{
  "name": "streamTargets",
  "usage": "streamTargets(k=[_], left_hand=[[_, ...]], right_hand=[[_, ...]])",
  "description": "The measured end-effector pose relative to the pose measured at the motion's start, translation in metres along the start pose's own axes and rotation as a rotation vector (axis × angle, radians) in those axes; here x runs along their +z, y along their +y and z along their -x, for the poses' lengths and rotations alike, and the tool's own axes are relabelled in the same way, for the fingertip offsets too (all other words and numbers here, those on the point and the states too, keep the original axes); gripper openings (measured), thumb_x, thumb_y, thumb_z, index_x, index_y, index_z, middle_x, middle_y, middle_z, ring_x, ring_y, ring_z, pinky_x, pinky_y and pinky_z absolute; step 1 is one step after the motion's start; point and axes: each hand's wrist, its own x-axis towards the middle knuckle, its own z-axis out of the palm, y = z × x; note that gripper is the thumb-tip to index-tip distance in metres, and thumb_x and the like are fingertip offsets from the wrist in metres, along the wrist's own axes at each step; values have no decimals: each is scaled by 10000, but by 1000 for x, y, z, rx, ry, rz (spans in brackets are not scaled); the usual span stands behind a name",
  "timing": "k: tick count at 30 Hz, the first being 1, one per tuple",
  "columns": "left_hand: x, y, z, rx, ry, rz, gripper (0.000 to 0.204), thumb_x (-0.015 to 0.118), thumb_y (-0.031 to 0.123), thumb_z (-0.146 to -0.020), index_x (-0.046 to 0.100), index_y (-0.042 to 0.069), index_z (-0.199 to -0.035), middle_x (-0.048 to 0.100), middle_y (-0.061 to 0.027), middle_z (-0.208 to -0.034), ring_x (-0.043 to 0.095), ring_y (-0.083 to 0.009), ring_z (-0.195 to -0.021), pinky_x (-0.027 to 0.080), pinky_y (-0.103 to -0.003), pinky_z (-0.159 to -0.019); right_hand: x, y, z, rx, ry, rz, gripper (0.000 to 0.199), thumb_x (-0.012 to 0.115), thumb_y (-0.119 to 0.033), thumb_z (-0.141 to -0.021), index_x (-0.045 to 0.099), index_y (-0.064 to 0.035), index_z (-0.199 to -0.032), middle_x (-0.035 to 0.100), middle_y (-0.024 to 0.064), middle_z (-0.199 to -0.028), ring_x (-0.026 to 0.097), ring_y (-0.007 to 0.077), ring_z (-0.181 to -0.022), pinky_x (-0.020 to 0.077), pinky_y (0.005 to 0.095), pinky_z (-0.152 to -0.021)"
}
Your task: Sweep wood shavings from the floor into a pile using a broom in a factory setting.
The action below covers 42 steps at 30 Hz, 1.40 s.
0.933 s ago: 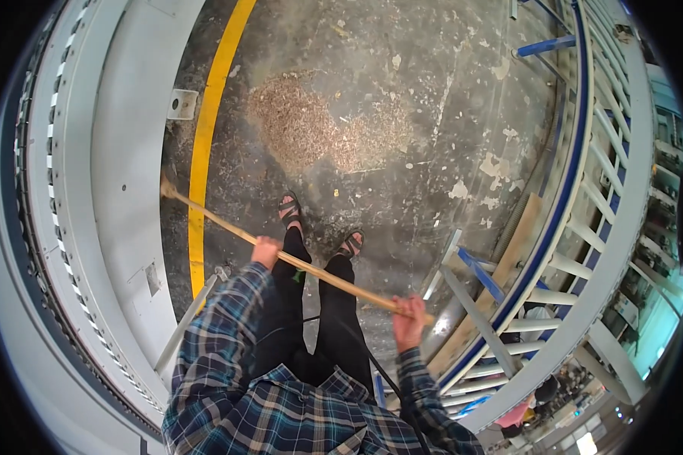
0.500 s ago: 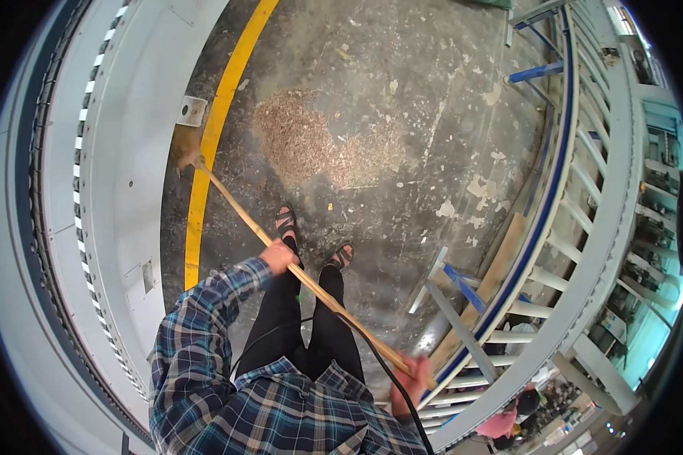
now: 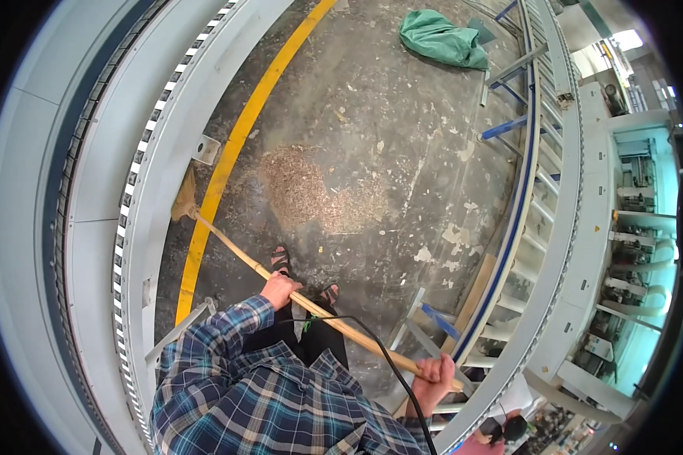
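Observation:
A long-handled broom (image 3: 231, 244) slants across in front of me from far left to near right. My left hand (image 3: 279, 290) is closed round the middle of its pale wooden handle. Near the handle's end, my right hand (image 3: 437, 376) grips it with fingers wrapped. The broom's straw head (image 3: 185, 199) rests on the floor left of the yellow line, partly hidden beneath the edge of the grey machine. A patch of brown shavings or chips (image 3: 300, 189) lies on the grey floor ahead of my feet.
A long grey machine (image 3: 99, 182) runs along the left, beside a yellow floor line (image 3: 235, 144). On the right stands a roller conveyor (image 3: 535, 239) with blue legs. A green sack (image 3: 444, 39) lies at the far end. A dark cable (image 3: 387, 356) hangs before me. Another person (image 3: 501, 432) is at lower right.
The view has tilted up, bringing the green sack fully into sight. My right hand and the handle's end sit a little farther right. Both hands keep their hold on the broom.

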Motion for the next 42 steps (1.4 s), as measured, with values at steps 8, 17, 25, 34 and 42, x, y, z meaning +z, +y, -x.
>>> streamTargets(k=[8, 17, 25, 34, 42], left_hand=[[114, -10, -41, -43, 31, 31, 273, 563, 85, -716, 588, 121, -985, 583, -81, -739, 602, -266, -800, 382, -416, -720], [211, 12, -84, -56, -86, 66, 181, 564, 92, -750, 596, 149, -919, 527, -28, -699, 547, -214, -733, 320, -385, -707], [243, -29, -105, -237, 24, 62, 258, 588, 39, -723, 608, 108, -971, 580, -40, -733, 585, -218, -782, 338, -382, -717], [332, -190, -82, -366, 16, -31, 246, 563, 43, -745, 625, 124, -969, 606, -50, -771, 592, -231, -824, 370, -375, -767], [415, -300, -53, -337, -161, -59, 147, 546, 101, -769, 617, 129, -896, 613, -56, -773, 613, -228, -837, 393, -388, -765]], right_hand=[[-16, -9, -61, -486, 250, 1506, 881, 706, -96, -795, 135, -25, -1461, 482, 199, -1235, 480, 262, -1130, 377, 394, -994], [-142, 65, -168, -262, -1064, 2599, 326, 677, -335, -738, 544, -109, -933, 572, 50, -748, 578, 257, -601, 454, 383, -569], [-121, 133, -281, -341, -1164, 2344, 388, 655, -447, -756, 526, -82, -780, 538, 98, -667, 543, 322, -597, 414, 422, -535], [-165, 351, -345, -386, -1376, 2143, 374, 580, -478, -812, 515, -111, -793, 553, 57, -674, 588, 250, -606, 446, 364, -600], [-231, 510, -370, -327, -1411, 2044, 363, 566, -478, -825, 512, -119, -814, 555, 55, -705, 591, 241, -636, 447, 361, -635]])
